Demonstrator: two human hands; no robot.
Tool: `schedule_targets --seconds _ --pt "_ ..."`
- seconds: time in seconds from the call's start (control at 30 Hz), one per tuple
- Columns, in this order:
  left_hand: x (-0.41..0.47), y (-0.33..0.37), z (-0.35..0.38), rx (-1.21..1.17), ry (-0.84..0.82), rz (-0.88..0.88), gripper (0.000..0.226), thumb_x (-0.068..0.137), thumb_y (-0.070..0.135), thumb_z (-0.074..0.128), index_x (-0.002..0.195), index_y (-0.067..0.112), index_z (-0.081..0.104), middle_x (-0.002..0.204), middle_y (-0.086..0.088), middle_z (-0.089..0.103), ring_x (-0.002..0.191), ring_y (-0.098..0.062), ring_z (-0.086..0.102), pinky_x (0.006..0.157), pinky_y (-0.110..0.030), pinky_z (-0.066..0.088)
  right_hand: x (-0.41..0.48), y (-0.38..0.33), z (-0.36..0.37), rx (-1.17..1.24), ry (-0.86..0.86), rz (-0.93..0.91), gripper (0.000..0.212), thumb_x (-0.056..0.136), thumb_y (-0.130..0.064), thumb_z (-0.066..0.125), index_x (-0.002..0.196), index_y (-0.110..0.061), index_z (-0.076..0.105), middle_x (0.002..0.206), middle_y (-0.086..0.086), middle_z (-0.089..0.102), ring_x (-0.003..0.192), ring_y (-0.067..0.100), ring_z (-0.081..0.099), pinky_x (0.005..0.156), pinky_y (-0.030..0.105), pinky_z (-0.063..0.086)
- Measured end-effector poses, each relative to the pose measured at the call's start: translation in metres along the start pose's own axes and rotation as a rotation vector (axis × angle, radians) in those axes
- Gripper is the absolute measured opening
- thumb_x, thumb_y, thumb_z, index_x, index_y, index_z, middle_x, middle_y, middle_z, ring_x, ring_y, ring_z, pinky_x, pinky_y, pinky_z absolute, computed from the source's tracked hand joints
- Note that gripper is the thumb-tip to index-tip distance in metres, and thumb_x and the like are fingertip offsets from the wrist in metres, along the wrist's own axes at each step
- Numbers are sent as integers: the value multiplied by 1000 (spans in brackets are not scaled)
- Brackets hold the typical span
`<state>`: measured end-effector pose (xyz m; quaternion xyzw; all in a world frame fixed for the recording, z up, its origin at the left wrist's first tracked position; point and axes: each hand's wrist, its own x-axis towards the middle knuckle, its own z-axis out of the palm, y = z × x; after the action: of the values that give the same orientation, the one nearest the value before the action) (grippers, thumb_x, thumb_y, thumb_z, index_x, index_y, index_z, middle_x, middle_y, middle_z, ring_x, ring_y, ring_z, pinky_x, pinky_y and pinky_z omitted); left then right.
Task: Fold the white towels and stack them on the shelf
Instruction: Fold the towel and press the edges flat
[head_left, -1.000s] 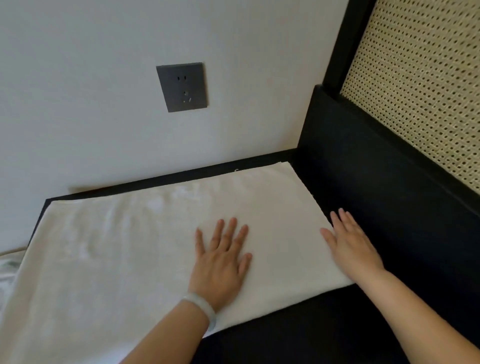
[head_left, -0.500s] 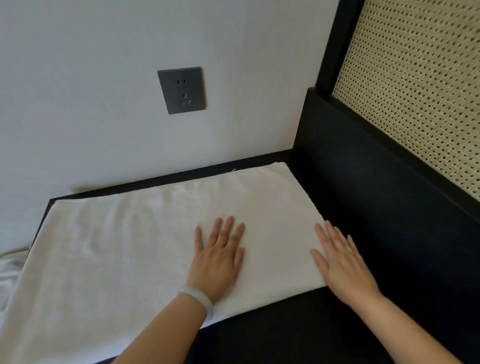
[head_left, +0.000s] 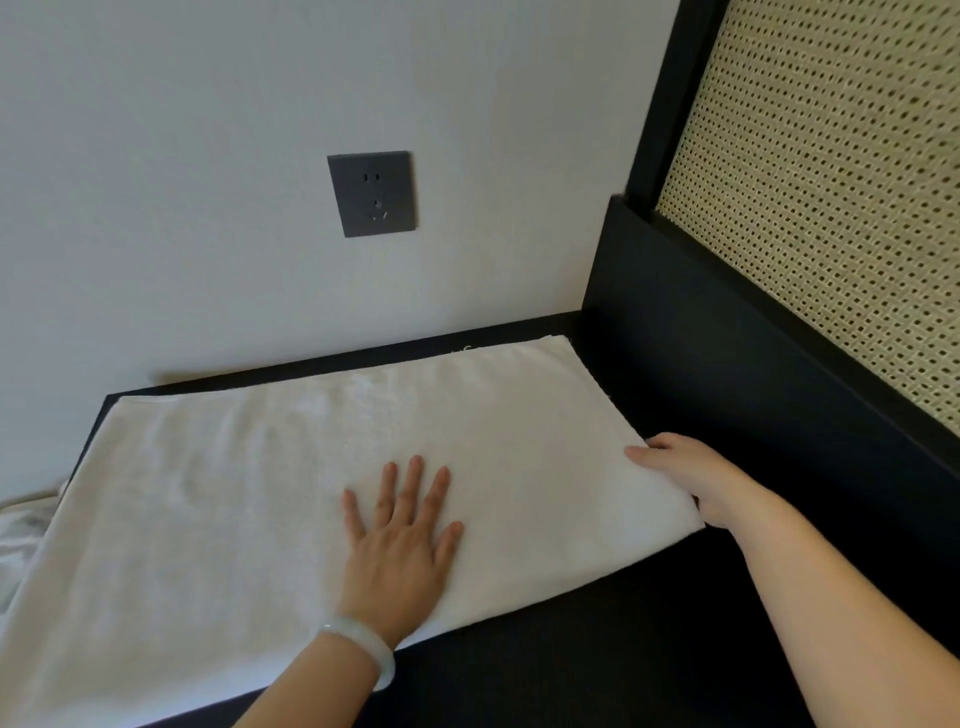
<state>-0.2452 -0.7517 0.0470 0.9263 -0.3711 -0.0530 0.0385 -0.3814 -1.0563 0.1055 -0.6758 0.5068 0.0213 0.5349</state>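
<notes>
The white towel lies spread flat on the black shelf as a long, smooth rectangle, and its cloth looks doubled. Its far long edge runs just beside the back rim of the shelf. Its left part goes over the shelf's left end and out of view. The near right corner is raised a little off the shelf.

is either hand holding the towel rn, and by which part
The right hand pinches the white towel at its right edge, thumb on top. The left hand only presses flat on its middle, holding nothing.
</notes>
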Motion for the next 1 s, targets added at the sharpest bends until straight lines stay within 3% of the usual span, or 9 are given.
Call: schedule_targets --seconds 0.23,0.37,0.43,0.53,0.6,0.67,0.8,0.9,1.0 --pt "0 0 0 3 -8 -13 65 88 64 -15 146 41 -29 156 9 -33 144 -21 -30 115 -57 -17 -10 4 -9 264 -211 -41 36 86 -31 75 122 -27 68 109 2 76 103 24 72 94 46 54" --pt "1 -5 -7 -137 -3 9 58 100 57 8 151 43 -15 157 14 -27 145 -15 -27 116 -51 -20 -26 -23 1 365 -346 -151 43 82 -31 78 124 -29 66 118 3 73 107 24 71 92 45 52" --pt "2 -13 -19 -521 -2 -58 50 103 49 24 152 43 13 162 16 -1 149 -7 -8 120 -40 -13 -37 -45 15 332 -423 -218 41 84 -30 76 124 -30 66 119 3 72 108 24 70 95 46 51" --pt "0 -33 -48 -1452 129 -391 35 100 44 47 134 42 54 142 21 48 135 -7 40 117 -36 25 -61 -80 59 248 -488 -305 37 89 -27 72 125 -29 66 116 1 73 107 22 70 98 47 50" --pt "3 -58 -58 -1963 201 -538 34 101 38 47 129 23 60 133 3 61 124 -21 56 106 -45 43 -80 -98 103 184 -532 -382 32 92 -23 68 123 -30 66 113 -2 74 104 19 71 95 43 53" --pt "5 -82 -63 -2281 176 -637 41 104 37 40 130 10 55 130 -15 62 120 -36 58 97 -53 48 -98 -105 152 115 -582 -459 34 95 -19 65 126 -32 64 109 -6 75 99 15 71 86 30 58" --pt "-6 -105 -52 -2373 -41 -670 54 103 47 34 132 5 52 126 -20 64 115 -38 62 91 -51 48 -118 -94 228 -233 -642 -507 53 100 -27 58 149 -24 41 98 -7 68 75 5 66 67 16 54" --pt "-12 -109 -48 -2359 -78 -632 47 101 39 44 126 3 59 120 -18 67 106 -34 65 95 -47 48 -108 -94 244 -221 -581 -413 39 102 -19 54 140 -9 50 91 6 68 63 11 62 55 20 52" --pt "-12 -105 -46 -2212 -62 -561 33 97 22 56 122 3 63 113 -16 68 98 -32 67 95 -46 51 -89 -114 245 -178 -407 -414 26 100 -8 52 124 -4 59 89 8 68 65 13 62 53 18 52"
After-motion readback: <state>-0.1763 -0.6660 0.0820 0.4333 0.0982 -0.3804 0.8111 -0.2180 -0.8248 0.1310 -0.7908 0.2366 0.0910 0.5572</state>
